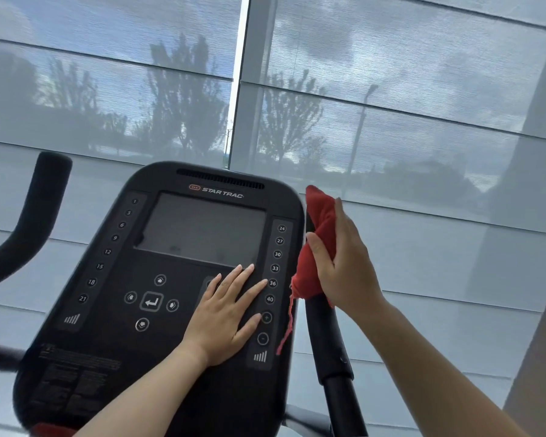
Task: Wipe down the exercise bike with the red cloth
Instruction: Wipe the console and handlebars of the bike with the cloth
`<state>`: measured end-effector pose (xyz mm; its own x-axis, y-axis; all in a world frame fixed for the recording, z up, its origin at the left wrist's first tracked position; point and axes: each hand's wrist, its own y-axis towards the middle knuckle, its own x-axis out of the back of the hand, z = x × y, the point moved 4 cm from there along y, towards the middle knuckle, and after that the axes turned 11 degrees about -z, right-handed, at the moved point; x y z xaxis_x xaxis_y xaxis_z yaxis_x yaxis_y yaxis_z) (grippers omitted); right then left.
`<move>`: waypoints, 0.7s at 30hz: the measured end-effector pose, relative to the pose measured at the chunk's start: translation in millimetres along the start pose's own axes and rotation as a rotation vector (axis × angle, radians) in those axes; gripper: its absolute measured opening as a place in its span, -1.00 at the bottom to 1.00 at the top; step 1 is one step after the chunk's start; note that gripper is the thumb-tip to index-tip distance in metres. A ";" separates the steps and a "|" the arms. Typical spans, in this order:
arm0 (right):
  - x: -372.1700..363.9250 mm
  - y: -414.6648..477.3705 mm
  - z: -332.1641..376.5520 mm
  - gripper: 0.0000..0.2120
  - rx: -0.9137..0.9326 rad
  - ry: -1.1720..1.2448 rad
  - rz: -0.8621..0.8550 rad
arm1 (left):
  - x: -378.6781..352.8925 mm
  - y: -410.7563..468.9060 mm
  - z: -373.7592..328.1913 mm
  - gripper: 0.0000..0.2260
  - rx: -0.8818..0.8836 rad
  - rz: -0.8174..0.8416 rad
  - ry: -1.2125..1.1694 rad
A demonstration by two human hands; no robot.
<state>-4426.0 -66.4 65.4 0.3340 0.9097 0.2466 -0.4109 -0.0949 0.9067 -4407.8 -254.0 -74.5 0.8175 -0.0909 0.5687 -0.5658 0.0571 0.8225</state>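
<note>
Red cloth (pixel 322 216) between fingers (pixel 344 222) of right hand (pixel 350 266) and black handlebar (pixel 325 335)

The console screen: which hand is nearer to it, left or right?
Left. The left hand lies flat just below the screen; the right hand grips the red cloth on the handlebar, beside the console.

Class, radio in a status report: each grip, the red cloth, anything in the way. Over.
Left grip flat on console. Right grip holds red cloth round right handlebar. Nothing blocking bar below.
</note>
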 end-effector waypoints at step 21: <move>11.3 48.7 16.4 -0.58 0.069 -0.021 0.148 | 3.2 0.1 -1.6 -0.49 0.002 0.002 -0.010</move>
<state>-4428.3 -67.4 118.0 0.2918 0.8753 0.3855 -0.3983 -0.2553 0.8810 -4405.1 -252.7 -72.6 0.8152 -0.1005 0.5703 -0.5678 0.0549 0.8213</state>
